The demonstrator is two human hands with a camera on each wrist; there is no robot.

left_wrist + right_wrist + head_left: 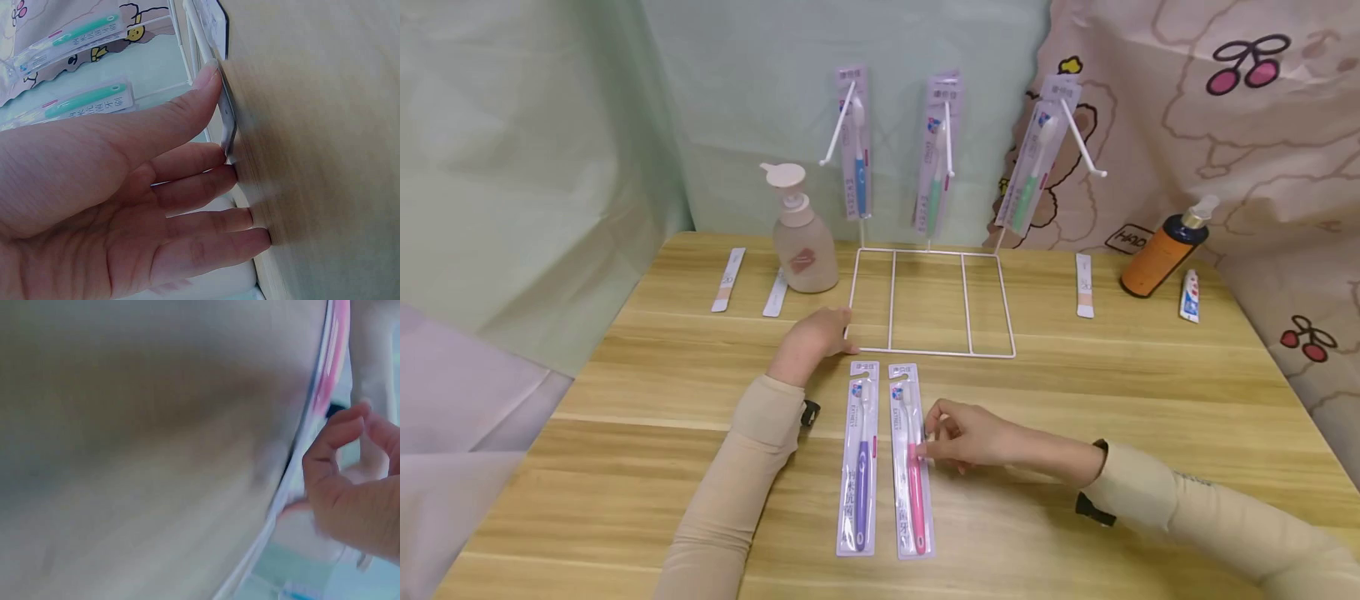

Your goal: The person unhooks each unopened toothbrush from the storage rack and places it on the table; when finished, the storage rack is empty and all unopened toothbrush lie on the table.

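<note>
- Beige sleeves (715, 508) lay nearest the viewer, on the near side of the white wire rack (892, 300)
- Flat on the table (625, 467), just in front of the rack, were the purple-handled pack (862, 467) and, to its right, the pink-handled pack (916, 500)
- At the pink-handled pack's right edge was the right hand (970, 435), thumb and a finger together at the tips; whether they clamped the pack could not be told
- Fingers stretched out and slightly apart, the left hand (812, 337) rested at the rack's near left corner, clamped on nothing that could be made out
- Up on the rack, the left hook (837, 125) bore a blue-handled pack (861, 179); the middle hook (949, 137) and right hook (1081, 140) bore green-handled packs (934, 187), seemingly more than one each
- Hanging looked well along: all three hooks were in use, with the purple and pink packs apparently left to go onto the rack
</note>
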